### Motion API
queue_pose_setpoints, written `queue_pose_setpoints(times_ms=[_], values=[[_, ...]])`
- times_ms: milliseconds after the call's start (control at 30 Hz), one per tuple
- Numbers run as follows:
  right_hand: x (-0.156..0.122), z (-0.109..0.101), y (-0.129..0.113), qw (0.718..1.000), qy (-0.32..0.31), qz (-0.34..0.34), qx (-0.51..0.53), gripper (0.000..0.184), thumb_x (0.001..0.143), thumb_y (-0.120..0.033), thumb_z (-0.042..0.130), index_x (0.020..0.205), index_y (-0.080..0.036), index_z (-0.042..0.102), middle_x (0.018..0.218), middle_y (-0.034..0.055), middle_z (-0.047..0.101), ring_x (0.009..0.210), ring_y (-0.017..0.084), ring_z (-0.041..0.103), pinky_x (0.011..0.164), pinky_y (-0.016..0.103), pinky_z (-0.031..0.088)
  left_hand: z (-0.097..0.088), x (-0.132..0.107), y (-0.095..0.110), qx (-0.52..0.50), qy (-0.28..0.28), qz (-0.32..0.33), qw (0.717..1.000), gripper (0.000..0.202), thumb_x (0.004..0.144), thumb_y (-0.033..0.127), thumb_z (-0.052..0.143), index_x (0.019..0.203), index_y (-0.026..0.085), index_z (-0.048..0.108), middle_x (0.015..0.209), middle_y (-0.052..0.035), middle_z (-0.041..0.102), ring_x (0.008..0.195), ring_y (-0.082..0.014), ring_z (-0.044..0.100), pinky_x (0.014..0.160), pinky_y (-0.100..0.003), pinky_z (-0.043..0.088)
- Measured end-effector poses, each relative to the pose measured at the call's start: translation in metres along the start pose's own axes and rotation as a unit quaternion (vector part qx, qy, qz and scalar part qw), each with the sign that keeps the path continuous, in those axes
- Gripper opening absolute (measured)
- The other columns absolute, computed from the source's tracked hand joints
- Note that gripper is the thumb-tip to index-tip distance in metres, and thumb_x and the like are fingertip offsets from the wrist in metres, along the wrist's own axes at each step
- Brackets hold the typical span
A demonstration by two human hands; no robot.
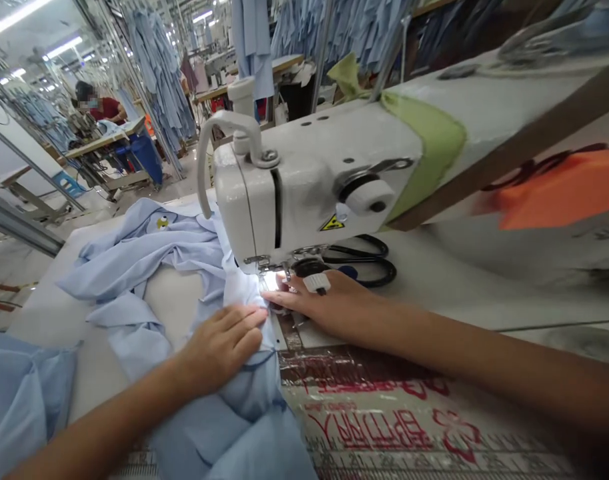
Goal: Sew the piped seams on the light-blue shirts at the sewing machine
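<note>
My left hand [224, 347] lies flat on a light blue cloth garment [159, 267], pressing it to the table. My right hand [329, 303] has its fingertips on the cloth beside the presser foot [269, 270] of a white industrial sewing machine [284, 187], under the lit needle area. A white ring-like piece [317, 283] sits on one of its fingers. Black-handled scissors [364, 260] lie just beyond that hand. A small embroidered badge [161, 222] shows on the garment. The needle itself is hard to make out.
More light blue cloth [19, 400] lies at the lower left of the white table [459, 280]. A printed sheet with a ruler scale [369, 413] covers the front. A blurred orange piece [559, 190] is at right. A co-worker [104, 110] sews at a far machine among hanging garments [159, 80].
</note>
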State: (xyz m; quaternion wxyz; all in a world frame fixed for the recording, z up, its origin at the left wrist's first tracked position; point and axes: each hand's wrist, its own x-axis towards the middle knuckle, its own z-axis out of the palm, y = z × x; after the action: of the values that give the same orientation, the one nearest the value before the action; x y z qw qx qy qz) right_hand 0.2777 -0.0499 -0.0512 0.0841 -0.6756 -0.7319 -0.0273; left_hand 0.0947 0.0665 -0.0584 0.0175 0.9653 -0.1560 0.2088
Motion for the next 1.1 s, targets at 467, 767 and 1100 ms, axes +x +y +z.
queue_pose_setpoints(times_ms=[467, 767, 1100], values=[[-0.014, 0.000, -0.005, 0.999, -0.025, -0.015, -0.017, 0.035, 0.082, -0.014, 0.046, 0.113, -0.027, 0.056, 0.089, 0.0050, 0.059, 0.054, 0.011, 0.039, 0.049, 0.027, 0.016, 0.008, 0.009, 0.035, 0.040, 0.015, -0.088, 0.995, 0.024, 0.085, 0.005, 0.033, 0.085, 0.007, 0.056, 0.100, -0.0144, 0.061, 0.100, -0.0237, 0.054, 0.084, -0.039, 0.051], [-0.014, -0.002, -0.004, 0.996, 0.012, -0.029, -0.079, 0.031, 0.084, -0.011, 0.046, 0.111, -0.023, 0.056, 0.093, 0.0072, 0.059, 0.068, 0.016, 0.050, 0.050, 0.027, 0.022, 0.010, 0.007, 0.021, 0.048, 0.016, -0.062, 0.997, 0.024, 0.087, 0.006, 0.031, 0.088, 0.007, 0.056, 0.105, -0.0148, 0.061, 0.103, -0.0224, 0.054, 0.086, -0.037, 0.049], [-0.021, -0.013, 0.012, 0.987, 0.072, -0.034, -0.143, 0.024, 0.066, -0.004, 0.048, 0.080, -0.018, 0.061, 0.067, 0.0030, 0.052, 0.057, 0.015, 0.047, 0.047, 0.027, 0.020, -0.016, 0.009, 0.007, -0.022, -0.058, -0.112, 0.992, 0.030, 0.087, 0.012, 0.040, 0.117, 0.008, 0.045, 0.122, -0.0140, 0.052, 0.117, -0.0229, 0.044, 0.097, -0.041, 0.042]])
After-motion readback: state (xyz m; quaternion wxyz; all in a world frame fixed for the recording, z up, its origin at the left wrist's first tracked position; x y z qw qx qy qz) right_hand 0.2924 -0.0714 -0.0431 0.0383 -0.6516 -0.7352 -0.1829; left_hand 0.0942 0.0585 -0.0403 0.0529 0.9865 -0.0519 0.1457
